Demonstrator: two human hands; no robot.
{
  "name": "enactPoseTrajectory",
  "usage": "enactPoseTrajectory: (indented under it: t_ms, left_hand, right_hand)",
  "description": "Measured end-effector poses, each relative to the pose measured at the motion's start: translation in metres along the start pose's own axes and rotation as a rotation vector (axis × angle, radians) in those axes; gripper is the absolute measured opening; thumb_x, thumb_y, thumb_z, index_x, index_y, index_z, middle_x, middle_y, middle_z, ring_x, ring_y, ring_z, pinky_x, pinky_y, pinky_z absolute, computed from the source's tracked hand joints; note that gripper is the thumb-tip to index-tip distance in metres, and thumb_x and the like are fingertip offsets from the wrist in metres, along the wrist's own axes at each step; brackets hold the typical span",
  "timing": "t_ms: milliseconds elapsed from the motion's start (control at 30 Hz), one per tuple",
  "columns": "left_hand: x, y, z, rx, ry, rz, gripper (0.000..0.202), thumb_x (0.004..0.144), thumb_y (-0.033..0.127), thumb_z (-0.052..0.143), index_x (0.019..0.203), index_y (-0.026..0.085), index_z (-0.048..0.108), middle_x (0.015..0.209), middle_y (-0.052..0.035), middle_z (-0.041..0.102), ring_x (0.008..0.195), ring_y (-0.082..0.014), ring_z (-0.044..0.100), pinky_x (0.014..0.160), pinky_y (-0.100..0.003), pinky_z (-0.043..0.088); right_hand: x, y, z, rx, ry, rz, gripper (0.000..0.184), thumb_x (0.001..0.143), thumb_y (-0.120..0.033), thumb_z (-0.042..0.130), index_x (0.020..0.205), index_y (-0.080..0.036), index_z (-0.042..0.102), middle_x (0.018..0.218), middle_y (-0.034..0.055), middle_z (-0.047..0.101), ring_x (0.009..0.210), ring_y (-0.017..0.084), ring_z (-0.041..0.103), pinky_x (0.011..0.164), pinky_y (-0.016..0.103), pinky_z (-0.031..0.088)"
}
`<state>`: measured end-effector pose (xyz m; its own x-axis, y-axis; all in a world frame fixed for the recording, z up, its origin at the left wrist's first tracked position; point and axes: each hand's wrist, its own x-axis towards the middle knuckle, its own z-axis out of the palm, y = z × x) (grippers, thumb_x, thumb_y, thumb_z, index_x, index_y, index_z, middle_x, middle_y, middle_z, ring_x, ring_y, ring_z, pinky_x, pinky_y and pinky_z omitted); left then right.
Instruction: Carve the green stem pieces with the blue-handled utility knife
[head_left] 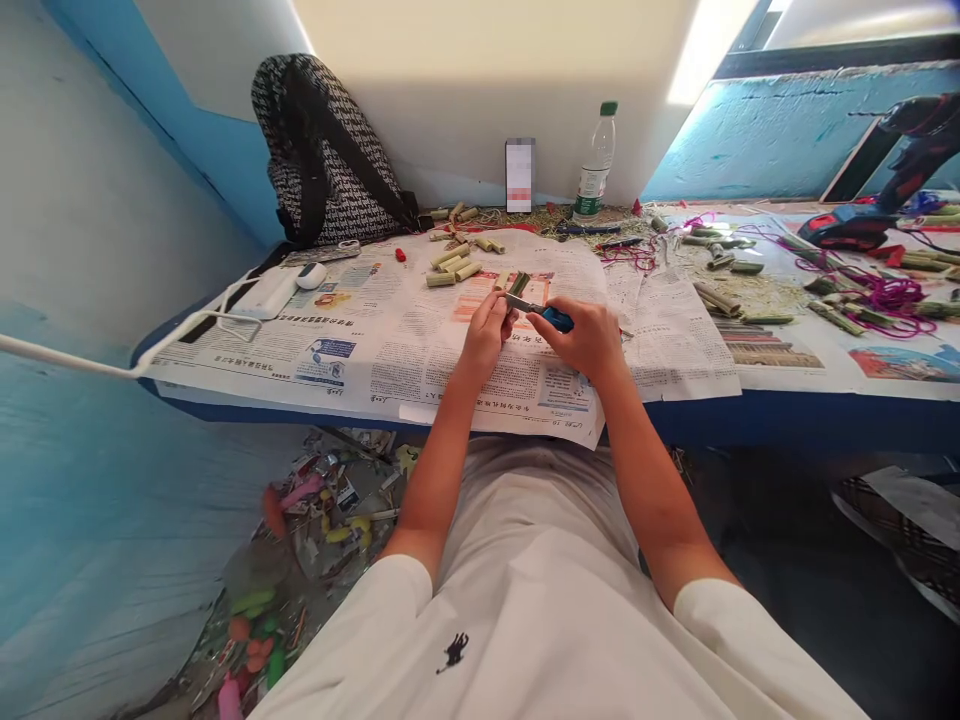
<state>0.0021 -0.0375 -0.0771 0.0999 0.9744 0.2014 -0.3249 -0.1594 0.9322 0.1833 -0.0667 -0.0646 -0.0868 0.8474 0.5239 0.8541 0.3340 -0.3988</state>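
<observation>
My left hand (pixel 489 325) is closed around a short piece of green stalk (pixel 520 283), whose far end sticks out past the fingertips. In my right hand (pixel 589 335) is a knife with a blue handle (pixel 557 319). Its metal blade (pixel 521 303) lies across the stalk at my left fingers; the exact contact is too small to make out. Just beyond both hands, several peeled pale stalk pieces (pixel 455 265) rest on the newspaper (pixel 420 340).
A phone (pixel 519 175) and a bottle (pixel 595 165) stand at the back, beside a backpack (pixel 322 150). On the left lies a white power strip (pixel 264 292). Purple string (pixel 892 295), green stalks (pixel 832 312) and a power drill (pixel 877 190) occupy the right. Litter (pixel 330 500) covers the floor.
</observation>
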Motion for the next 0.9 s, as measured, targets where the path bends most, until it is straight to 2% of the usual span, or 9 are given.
enactPoseTrajectory:
  t_ms: [133, 333, 667, 800, 900]
  left_hand:
    - [-0.002, -0.001, -0.001, 0.024, -0.015, 0.027, 0.019, 0.108, 0.035, 0.056, 0.096, 0.021, 0.061, 0.078, 0.0005, 0.054, 0.064, -0.0091, 0.044, 0.058, -0.021, 0.038]
    - [-0.004, 0.001, 0.001, 0.025, -0.008, 0.024, 0.018, 0.109, 0.033, 0.055, 0.095, 0.021, 0.058, 0.077, 0.0011, 0.053, 0.065, -0.0092, 0.046, 0.06, -0.02, 0.04]
    - [-0.006, -0.002, -0.003, 0.016, -0.018, 0.043, 0.018, 0.106, 0.037, 0.062, 0.101, 0.02, 0.063, 0.081, 0.0006, 0.055, 0.07, -0.0088, 0.05, 0.065, -0.019, 0.043]
    - [-0.006, -0.001, -0.003, -0.027, -0.024, 0.067, 0.017, 0.105, 0.035, 0.063, 0.102, 0.019, 0.063, 0.081, 0.0008, 0.054, 0.07, -0.0078, 0.05, 0.065, -0.018, 0.042]
    - [-0.004, 0.003, 0.0, -0.113, -0.012, 0.066, 0.019, 0.102, 0.038, 0.065, 0.103, 0.019, 0.063, 0.079, 0.0022, 0.052, 0.065, -0.0073, 0.046, 0.059, -0.018, 0.038]
  right_hand:
    - [0.0, -0.001, 0.001, -0.02, 0.002, 0.008, 0.047, 0.102, -0.067, 0.056, 0.102, -0.025, 0.077, 0.09, 0.0087, 0.078, 0.08, 0.025, 0.066, 0.067, 0.033, 0.03]
    - [0.001, -0.002, 0.0, -0.058, -0.006, 0.019, 0.049, 0.102, -0.069, 0.056, 0.09, -0.024, 0.072, 0.083, 0.008, 0.075, 0.074, 0.023, 0.063, 0.065, 0.034, 0.025]
    - [0.001, 0.002, 0.006, -0.062, 0.04, -0.011, 0.051, 0.102, -0.071, 0.056, 0.09, -0.024, 0.068, 0.084, 0.0068, 0.076, 0.074, 0.021, 0.065, 0.064, 0.034, 0.023]
    - [0.002, -0.001, 0.011, -0.03, 0.144, -0.037, 0.055, 0.102, -0.074, 0.054, 0.09, -0.023, 0.069, 0.086, 0.0083, 0.078, 0.074, 0.022, 0.067, 0.064, 0.034, 0.027]
    - [0.004, -0.006, 0.005, 0.1, 0.256, -0.084, 0.058, 0.098, -0.079, 0.053, 0.091, -0.023, 0.069, 0.086, 0.0081, 0.077, 0.074, 0.021, 0.067, 0.066, 0.034, 0.034]
